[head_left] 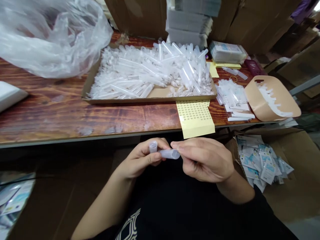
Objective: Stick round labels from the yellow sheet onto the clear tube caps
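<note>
My left hand point(143, 156) is closed around two translucent plastic tubes in front of my body. One tube point(153, 147) stands upright between thumb and fingers; the other tube point(169, 153) lies sideways, its open end pointing right. At that open end, my right hand point(205, 158) has thumb and fingers pinched together; whatever they hold is too small or hidden to make out. A yellow sheet of small round stickers point(196, 118) hangs over the table edge just above my hands. Beyond it, a shallow cardboard tray point(150, 99) is heaped with similar clear tubes point(135, 73).
A large clear plastic bag point(55, 40) sits at the table's left. On the right are small plastic packets point(232, 93) and a beige bin point(260, 106) with white strips. Below it, a cardboard box point(295, 173) contains printed packets point(265, 163). Stacked packs point(190, 23) stand behind the tray.
</note>
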Demonstrator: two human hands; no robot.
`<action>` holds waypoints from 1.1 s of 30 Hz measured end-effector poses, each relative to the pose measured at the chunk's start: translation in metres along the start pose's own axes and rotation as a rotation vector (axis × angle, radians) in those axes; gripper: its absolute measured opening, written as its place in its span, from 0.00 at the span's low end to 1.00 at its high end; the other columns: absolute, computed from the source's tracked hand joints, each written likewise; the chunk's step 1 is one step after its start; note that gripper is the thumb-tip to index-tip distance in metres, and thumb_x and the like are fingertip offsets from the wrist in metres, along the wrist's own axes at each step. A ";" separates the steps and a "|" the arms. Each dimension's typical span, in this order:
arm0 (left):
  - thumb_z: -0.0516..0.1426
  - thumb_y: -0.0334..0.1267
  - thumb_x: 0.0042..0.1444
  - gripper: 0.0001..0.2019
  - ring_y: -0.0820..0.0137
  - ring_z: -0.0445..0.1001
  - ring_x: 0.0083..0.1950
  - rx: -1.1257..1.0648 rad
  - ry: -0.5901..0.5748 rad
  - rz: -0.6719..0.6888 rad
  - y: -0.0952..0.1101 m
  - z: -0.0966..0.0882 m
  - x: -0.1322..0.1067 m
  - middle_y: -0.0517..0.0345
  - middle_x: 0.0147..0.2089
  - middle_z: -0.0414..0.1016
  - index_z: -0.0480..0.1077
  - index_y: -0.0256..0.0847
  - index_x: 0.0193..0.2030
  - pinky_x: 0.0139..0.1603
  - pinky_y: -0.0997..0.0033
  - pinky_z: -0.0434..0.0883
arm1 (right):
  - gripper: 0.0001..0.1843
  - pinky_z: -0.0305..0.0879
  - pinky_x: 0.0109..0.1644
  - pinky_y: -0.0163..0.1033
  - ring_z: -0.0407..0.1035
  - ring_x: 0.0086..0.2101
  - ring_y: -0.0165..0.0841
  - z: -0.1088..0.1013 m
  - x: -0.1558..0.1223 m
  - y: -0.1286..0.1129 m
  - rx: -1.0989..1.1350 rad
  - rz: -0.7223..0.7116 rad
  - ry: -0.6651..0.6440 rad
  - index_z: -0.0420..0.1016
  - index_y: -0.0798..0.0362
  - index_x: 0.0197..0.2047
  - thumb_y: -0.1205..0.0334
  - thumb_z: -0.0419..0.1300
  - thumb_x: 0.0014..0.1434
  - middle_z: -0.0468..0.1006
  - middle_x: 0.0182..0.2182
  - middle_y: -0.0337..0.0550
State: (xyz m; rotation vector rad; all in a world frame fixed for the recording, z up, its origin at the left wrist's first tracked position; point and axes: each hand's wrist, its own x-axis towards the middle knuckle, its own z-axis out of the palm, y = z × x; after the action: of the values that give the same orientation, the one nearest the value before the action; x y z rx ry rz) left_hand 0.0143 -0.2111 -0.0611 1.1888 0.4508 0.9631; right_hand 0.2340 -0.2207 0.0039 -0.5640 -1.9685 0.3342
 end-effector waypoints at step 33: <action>0.65 0.48 0.62 0.14 0.79 0.54 0.21 -0.167 -0.029 -0.197 -0.013 -0.007 0.003 0.64 0.25 0.62 0.77 0.38 0.40 0.19 0.77 0.48 | 0.07 0.83 0.58 0.41 0.81 0.52 0.35 -0.016 0.003 -0.008 -0.224 -0.073 -0.272 0.77 0.56 0.49 0.72 0.60 0.70 0.87 0.44 0.49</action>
State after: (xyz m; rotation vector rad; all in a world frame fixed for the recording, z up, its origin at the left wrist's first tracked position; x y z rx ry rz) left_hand 0.0156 -0.2047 -0.0746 0.9871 0.4466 0.7961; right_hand 0.2456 -0.2259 0.0165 -0.6120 -2.3014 0.1510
